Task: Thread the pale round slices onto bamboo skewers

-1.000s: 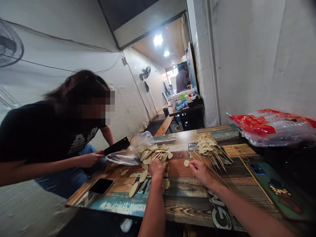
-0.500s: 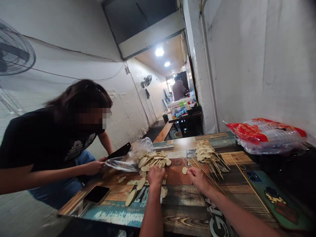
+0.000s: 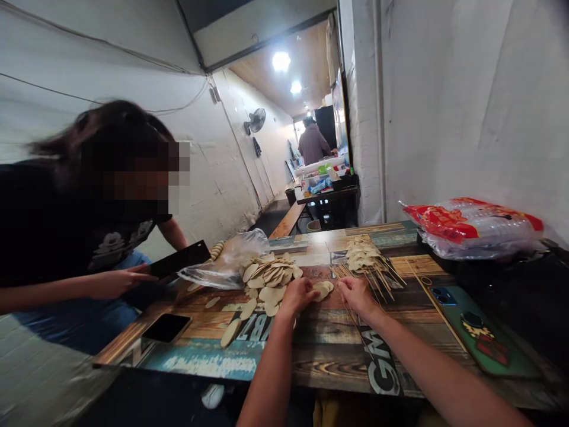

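Between my hands are a few thin pale oval slices (image 3: 323, 290), overlapping. The fingers of my left hand (image 3: 299, 298) are closed on the left edge of these slices. My right hand (image 3: 357, 296) is pinched on a thin bamboo skewer, mostly hidden by the fingers, at the slices' right side. A heap of loose slices (image 3: 271, 274) lies just beyond my left hand, with several strays nearer me. Loose bamboo skewers (image 3: 341, 271) lie beside and under my right hand. Behind them is a pile of skewered slices (image 3: 362, 255).
At the left, a person in black holds a cleaver (image 3: 180, 261) near a clear plastic bag (image 3: 226, 270). A black phone (image 3: 166, 328) lies left, a green phone (image 3: 484, 338) right. A red-and-clear package (image 3: 471, 228) sits at the back right of the patterned table (image 3: 329, 370).
My left hand has moved right from the heap to the slices by my right hand. More slices now show between the hands. The view has shifted, and the cleaver appears lower and farther left.
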The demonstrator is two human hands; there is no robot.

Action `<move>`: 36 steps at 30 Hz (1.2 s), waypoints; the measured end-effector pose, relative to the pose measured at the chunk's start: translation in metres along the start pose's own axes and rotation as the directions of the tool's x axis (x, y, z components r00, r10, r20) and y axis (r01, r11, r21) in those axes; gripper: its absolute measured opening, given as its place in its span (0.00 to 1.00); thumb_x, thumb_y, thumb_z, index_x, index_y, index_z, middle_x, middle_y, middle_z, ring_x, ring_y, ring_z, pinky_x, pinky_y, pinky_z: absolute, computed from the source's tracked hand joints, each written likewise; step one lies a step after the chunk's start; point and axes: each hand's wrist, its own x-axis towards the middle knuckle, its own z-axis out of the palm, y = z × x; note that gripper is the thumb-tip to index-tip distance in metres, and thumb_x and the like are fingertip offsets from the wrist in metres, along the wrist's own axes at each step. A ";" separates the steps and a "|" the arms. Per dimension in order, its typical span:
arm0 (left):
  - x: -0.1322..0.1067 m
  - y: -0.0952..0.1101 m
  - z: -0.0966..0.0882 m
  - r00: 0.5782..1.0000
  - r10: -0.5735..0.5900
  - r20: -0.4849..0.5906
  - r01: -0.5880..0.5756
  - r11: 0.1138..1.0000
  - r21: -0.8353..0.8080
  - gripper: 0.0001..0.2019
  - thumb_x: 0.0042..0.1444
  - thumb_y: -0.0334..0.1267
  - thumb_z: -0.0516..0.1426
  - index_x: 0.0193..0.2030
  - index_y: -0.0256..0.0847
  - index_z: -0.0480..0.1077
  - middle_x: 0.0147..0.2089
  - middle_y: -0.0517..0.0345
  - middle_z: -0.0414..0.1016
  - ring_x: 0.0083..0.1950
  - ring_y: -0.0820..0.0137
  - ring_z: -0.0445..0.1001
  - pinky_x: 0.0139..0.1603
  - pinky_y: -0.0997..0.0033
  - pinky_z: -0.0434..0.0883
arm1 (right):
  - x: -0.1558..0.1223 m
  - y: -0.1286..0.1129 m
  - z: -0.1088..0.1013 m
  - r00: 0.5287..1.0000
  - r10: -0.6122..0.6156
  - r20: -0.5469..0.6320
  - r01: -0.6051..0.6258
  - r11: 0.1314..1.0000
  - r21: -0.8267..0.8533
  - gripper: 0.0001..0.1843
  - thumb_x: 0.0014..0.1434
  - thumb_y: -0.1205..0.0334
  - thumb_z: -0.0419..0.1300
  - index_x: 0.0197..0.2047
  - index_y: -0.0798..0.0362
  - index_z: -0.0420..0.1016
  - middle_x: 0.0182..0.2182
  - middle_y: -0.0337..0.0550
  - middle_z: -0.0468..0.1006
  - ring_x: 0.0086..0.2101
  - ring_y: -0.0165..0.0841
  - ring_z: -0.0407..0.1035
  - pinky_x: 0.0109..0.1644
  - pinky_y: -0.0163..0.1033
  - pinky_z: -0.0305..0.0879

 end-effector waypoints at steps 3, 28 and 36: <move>-0.002 0.005 0.001 0.996 -0.084 -0.018 0.085 0.995 0.046 0.10 0.44 0.37 0.66 0.34 0.38 0.73 0.32 0.55 0.76 0.33 0.68 0.71 0.32 0.73 0.59 | -0.001 0.001 0.001 1.000 -0.014 0.008 0.014 1.000 -0.026 0.16 0.55 0.57 0.51 0.22 0.52 0.73 0.12 0.37 0.70 0.18 0.32 0.66 0.26 0.34 0.59; 0.014 -0.013 -0.015 0.912 -0.411 -0.005 -0.032 -0.060 -0.998 0.13 0.42 0.32 0.67 0.30 0.38 0.67 0.27 0.63 0.72 0.29 0.76 0.72 0.29 0.78 0.66 | -0.027 -0.025 0.002 0.928 -0.338 0.154 0.333 0.941 0.061 0.13 0.57 0.57 0.55 0.35 0.53 0.80 0.23 0.41 0.75 0.25 0.32 0.69 0.31 0.37 0.67; 0.018 -0.019 -0.007 0.937 -0.347 0.048 0.011 -0.108 -0.994 0.11 0.42 0.30 0.67 0.28 0.36 0.68 0.25 0.62 0.72 0.24 0.79 0.69 0.23 0.81 0.62 | -0.021 -0.050 -0.040 0.894 -0.447 -0.034 0.449 0.893 0.044 0.15 0.61 0.51 0.58 0.40 0.49 0.82 0.30 0.44 0.80 0.35 0.37 0.72 0.47 0.44 0.68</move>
